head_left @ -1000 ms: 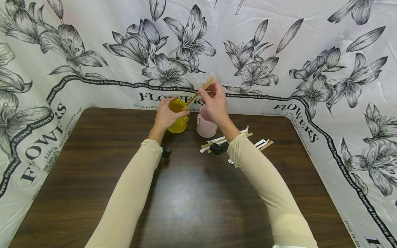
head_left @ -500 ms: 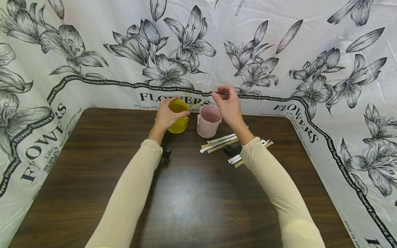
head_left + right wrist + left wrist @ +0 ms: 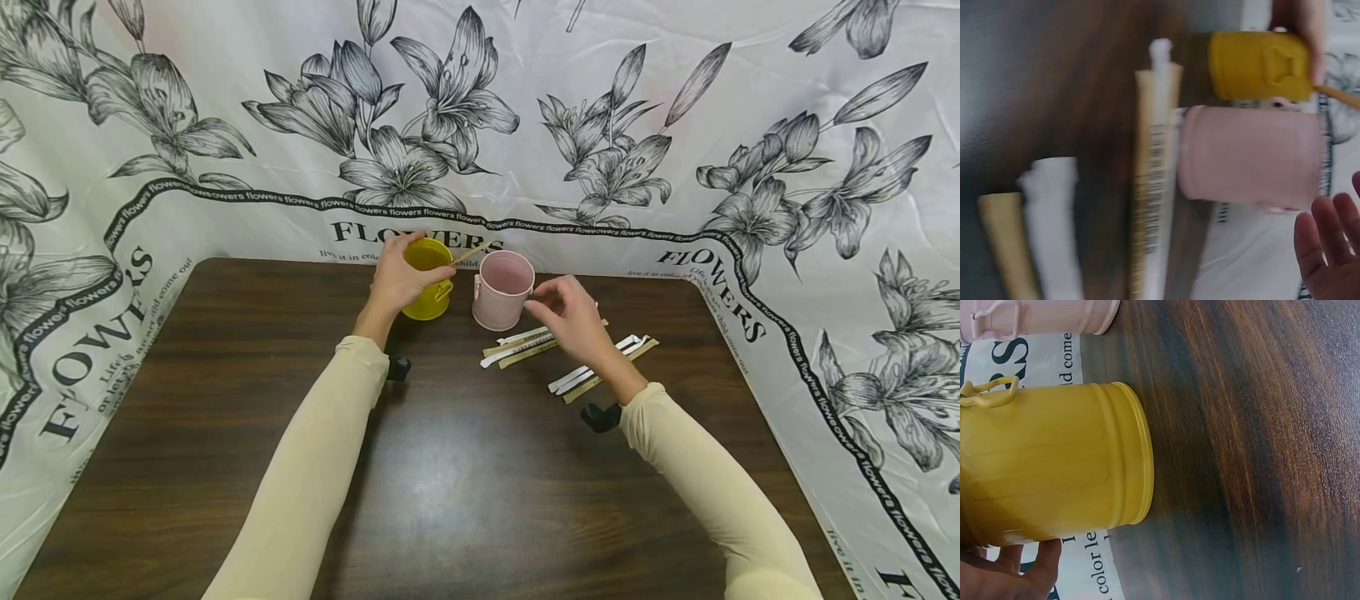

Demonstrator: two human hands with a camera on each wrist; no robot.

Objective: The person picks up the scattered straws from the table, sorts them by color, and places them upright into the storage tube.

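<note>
My left hand (image 3: 395, 287) grips the small yellow bucket (image 3: 426, 307), thumb at the near side of its rim and fingers round the far side. A slim tan stick (image 3: 474, 250) leans out of that bucket to the right. Just right of it stands a pink bucket (image 3: 498, 310), upright on the table. My right hand (image 3: 581, 325) hovers over slim paper-wrapped sticks, brown and white, with relaxed fingers and nothing in them. One group of sticks (image 3: 517, 352) lies near the pink bucket; another group (image 3: 576, 382) lies closer to me, partly under the hand.
The dark wooden table (image 3: 450, 483) runs up to a white cloth (image 3: 300, 229) printed with black flowers, which hangs behind and at both sides. A black wrist camera (image 3: 600, 417) sits below my right wrist, close to the nearer sticks.
My right hand has let go of the tan stick, now leaning in the yellow bucket, and has moved right and down over the wrapped sticks. The left hand stays on the yellow bucket.
</note>
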